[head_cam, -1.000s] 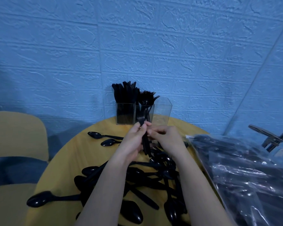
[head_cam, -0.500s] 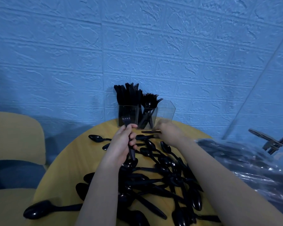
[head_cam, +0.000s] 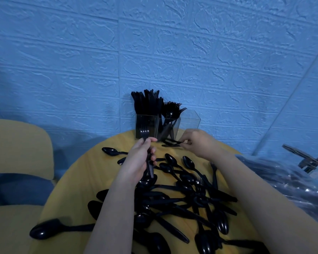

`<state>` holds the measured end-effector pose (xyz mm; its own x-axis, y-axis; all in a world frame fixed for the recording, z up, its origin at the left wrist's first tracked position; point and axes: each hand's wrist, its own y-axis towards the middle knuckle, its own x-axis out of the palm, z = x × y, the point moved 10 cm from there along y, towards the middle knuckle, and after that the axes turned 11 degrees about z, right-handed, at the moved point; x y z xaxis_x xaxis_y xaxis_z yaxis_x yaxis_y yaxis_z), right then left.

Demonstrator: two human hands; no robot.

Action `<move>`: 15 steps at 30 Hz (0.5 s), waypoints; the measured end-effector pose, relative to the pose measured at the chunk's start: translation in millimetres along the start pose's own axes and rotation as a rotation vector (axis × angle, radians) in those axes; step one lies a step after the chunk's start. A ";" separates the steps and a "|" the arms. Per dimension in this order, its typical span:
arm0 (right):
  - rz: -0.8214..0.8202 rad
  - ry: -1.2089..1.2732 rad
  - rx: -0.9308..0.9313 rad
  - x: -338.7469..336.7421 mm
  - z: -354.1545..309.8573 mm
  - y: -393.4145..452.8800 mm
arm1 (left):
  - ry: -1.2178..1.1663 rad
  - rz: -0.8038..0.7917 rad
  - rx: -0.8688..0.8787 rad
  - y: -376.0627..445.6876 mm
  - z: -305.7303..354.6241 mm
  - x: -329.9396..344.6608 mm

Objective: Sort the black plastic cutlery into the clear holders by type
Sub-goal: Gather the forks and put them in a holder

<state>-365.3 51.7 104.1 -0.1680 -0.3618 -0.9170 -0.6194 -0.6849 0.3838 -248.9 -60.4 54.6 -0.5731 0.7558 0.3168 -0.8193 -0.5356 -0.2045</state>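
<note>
My left hand (head_cam: 139, 158) grips a black fork (head_cam: 147, 149) upright, tines up, just in front of the clear holders. My right hand (head_cam: 199, 143) pinches a flat black piece of cutlery (head_cam: 170, 142) lying on the table by the holders; its type is unclear. Three clear square holders stand at the table's far edge: the left holder (head_cam: 146, 126) is full of knives, the middle holder (head_cam: 170, 125) has forks, the right holder (head_cam: 190, 121) looks empty. A pile of black spoons and other cutlery (head_cam: 182, 195) covers the yellow round table (head_cam: 77, 180).
A crinkled clear plastic bag of more cutlery (head_cam: 286, 182) lies on the right. A yellow chair (head_cam: 17, 147) stands at the left. A blue textured wall (head_cam: 154, 52) rises right behind the holders. A metal bracket (head_cam: 305, 158) shows at the far right.
My hands have separated. The left one carried the fork left and closer to the holders; the right one reached forward onto a piece lying on the table by the holders.
</note>
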 end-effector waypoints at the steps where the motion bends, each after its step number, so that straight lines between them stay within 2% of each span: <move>1: -0.021 -0.041 -0.029 5.1 -4.3 -2.6 | 0.010 -0.001 0.003 -0.3 0.1 0.4; 4: -0.039 -0.091 -0.009 20.5 -4.6 -7.3 | 0.029 0.011 0.015 -0.5 1.5 -1.3; 8: -0.023 0.005 0.104 29.0 5.5 -7.7 | 0.030 0.024 0.020 0.2 1.7 -4.2; 15: 0.454 0.591 0.507 -40.4 25.5 -24.9 | 0.017 -0.018 -0.011 -2.0 -5.4 8.8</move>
<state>-362.6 99.5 128.8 -0.1440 -0.8914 -0.4298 -0.8768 -0.0864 0.4730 -252.3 -50.7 52.7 -0.5582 0.7718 0.3047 -0.8297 -0.5175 -0.2093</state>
